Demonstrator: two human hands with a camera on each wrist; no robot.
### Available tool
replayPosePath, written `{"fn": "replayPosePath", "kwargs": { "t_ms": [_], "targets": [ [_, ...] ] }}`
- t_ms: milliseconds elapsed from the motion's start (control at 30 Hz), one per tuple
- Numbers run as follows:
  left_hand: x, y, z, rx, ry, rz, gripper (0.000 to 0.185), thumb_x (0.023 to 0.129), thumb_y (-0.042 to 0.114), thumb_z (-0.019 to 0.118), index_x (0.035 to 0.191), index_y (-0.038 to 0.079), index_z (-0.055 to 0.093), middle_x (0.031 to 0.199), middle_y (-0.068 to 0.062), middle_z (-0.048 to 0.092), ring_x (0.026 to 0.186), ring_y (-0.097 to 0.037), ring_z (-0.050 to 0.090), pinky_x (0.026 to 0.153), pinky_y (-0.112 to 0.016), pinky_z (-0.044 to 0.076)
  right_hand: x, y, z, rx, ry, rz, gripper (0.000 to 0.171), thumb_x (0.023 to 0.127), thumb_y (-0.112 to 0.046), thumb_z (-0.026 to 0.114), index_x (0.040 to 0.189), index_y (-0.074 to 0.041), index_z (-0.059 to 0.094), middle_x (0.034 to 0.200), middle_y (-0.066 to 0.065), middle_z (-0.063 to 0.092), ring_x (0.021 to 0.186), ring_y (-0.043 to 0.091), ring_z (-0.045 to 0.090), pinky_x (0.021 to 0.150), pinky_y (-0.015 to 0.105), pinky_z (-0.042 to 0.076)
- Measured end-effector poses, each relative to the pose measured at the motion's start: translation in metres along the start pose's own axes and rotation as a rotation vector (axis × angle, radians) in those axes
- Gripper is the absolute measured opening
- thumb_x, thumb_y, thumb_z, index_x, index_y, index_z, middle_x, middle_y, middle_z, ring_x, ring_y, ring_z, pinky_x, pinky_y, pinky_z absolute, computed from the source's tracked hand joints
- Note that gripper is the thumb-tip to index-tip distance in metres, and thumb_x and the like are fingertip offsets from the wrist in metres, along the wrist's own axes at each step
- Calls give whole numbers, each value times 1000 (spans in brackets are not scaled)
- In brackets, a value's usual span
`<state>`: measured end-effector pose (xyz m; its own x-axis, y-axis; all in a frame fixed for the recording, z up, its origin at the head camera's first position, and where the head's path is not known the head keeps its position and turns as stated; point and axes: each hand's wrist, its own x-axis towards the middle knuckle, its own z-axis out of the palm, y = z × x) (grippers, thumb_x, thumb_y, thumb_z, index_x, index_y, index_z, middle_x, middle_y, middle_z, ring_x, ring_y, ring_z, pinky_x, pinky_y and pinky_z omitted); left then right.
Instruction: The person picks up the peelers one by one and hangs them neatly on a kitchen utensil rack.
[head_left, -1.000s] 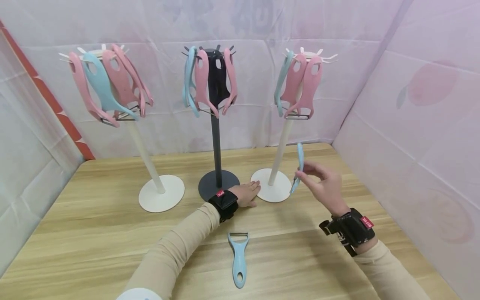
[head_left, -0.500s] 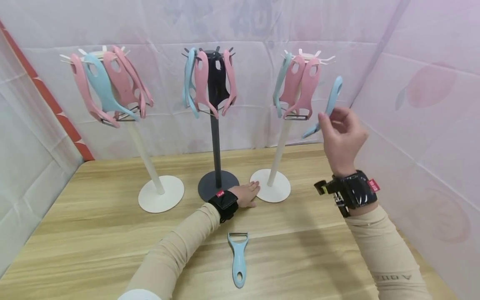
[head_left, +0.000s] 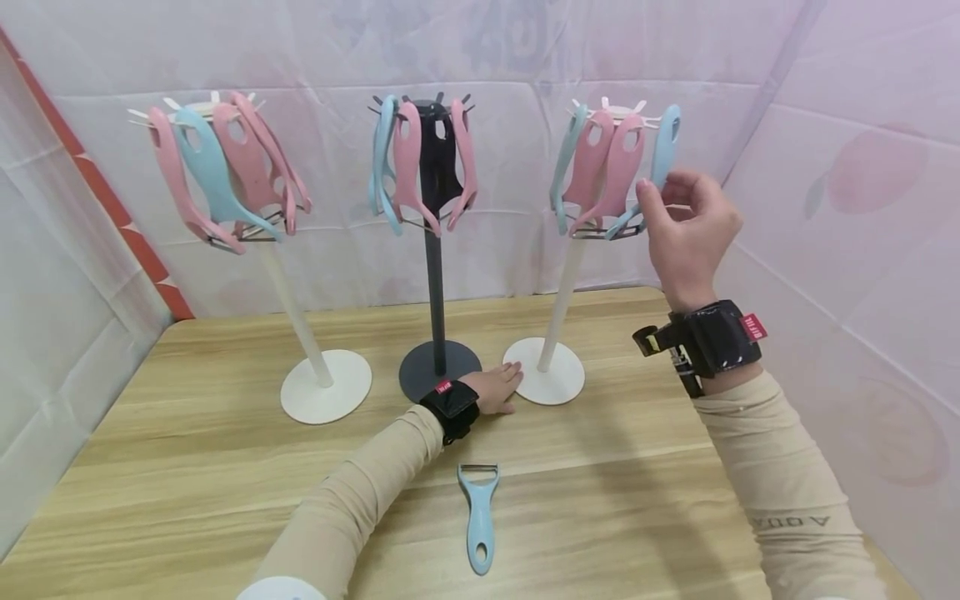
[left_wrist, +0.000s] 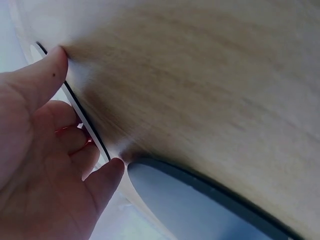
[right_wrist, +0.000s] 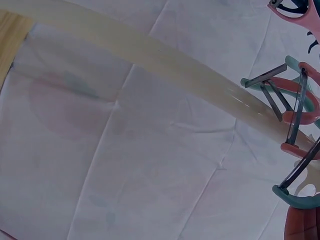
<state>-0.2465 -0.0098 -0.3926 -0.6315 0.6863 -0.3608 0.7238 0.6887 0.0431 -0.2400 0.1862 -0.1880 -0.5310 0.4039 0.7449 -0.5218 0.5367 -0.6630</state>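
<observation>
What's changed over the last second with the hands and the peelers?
The right hand lifted the blue peeler from down by the right white stand's base up to the stand's top, among the hanging peelers; it still pinches it. The left hand stayed by that stand's base, and the blue peeler on the table stayed put.

Stands, three: two white, left (head_left: 292, 308) and right (head_left: 558, 300); one black (head_left: 433, 283), centre.

Peelers hung on left white stand, four visible: three pink (head_left: 247, 162), one light blue (head_left: 213, 179).

Peelers on black stand, four visible: two pink (head_left: 408, 171), one light blue (head_left: 382, 162), one black (head_left: 440, 162).

Peelers on right white stand, four: two pink (head_left: 611, 171), one teal (head_left: 566, 162), one light blue (head_left: 660, 162).

Peelers flat on wooden table (head_left: 187, 467), one, light blue (head_left: 477, 517).

Hands, two: left (head_left: 495, 389), right (head_left: 686, 221).
</observation>
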Motion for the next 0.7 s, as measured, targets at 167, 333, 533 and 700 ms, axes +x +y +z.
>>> {"fn": "replayPosePath", "kwargs": {
  "t_ms": [167,333,533,700],
  "targets": [
    [2,0,2,5,2,5,62,96,33,45,144,4,20,151,-10,12,137,-19,11,108,-25,14,0,4,2,-30,-46,11,25,79,-18,69,94,1,67,78,-8,62,70,2,58,65,12,47],
    [2,1,1,20,-6,2,62,96,34,44,144,4,20,151,-10,12,137,-18,11,108,-25,14,-4,7,3,-25,-66,1,25,81,-19,66,97,1,67,81,-3,65,72,1,58,70,15,48],
    [1,1,-1,17,-13,-4,62,95,33,45,144,5,20,151,-9,12,137,-18,12,108,-25,15,-21,1,-1,27,-50,-100,24,84,-11,58,100,6,65,91,10,65,85,7,59,77,20,49],
    [2,0,-1,22,-21,-8,63,95,34,45,145,5,19,151,-9,11,137,-18,11,108,-25,15,-39,-8,-5,54,-4,-198,27,82,-3,53,102,15,59,100,22,61,97,18,56,82,24,48]
  ]
}}
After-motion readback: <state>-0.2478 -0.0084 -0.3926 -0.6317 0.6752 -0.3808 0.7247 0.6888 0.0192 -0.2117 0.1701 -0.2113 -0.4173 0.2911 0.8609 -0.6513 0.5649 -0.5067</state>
